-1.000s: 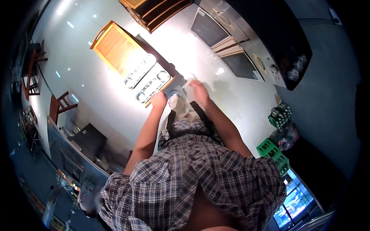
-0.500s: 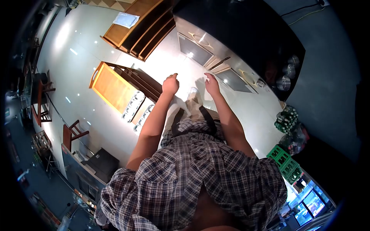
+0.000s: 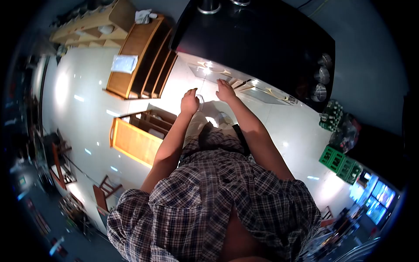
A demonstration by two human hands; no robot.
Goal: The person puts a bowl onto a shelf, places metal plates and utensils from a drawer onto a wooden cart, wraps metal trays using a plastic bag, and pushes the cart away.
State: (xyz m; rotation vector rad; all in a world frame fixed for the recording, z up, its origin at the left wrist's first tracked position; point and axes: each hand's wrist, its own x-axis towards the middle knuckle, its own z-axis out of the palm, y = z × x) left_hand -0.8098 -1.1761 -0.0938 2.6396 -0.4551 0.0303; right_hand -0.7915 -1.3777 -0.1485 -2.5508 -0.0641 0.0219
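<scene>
My left hand (image 3: 190,102) hangs in front of my body with its fingers out and apart, holding nothing that I can see. A pale curved edge shows beside it, too unclear to name. My right hand (image 3: 224,90) is also open, its fingers stretched toward the front of a black-topped counter (image 3: 257,39). It appears in front of the counter's lower panels, and whether it touches them I cannot tell. Below the hands are my legs and a light shoe (image 3: 224,118).
Metal cups (image 3: 320,92) stand on the counter's right end. To the left are a wooden shelved cart (image 3: 148,48) bearing a pale packet (image 3: 125,63), and a second wooden cart (image 3: 135,140). Green crates (image 3: 339,163) and bottles (image 3: 331,114) sit at right.
I have moved closer to the counter, and my view has shifted. My right hand is nearer the counter front. The metal trays by the lower cart have gone out of sight.
</scene>
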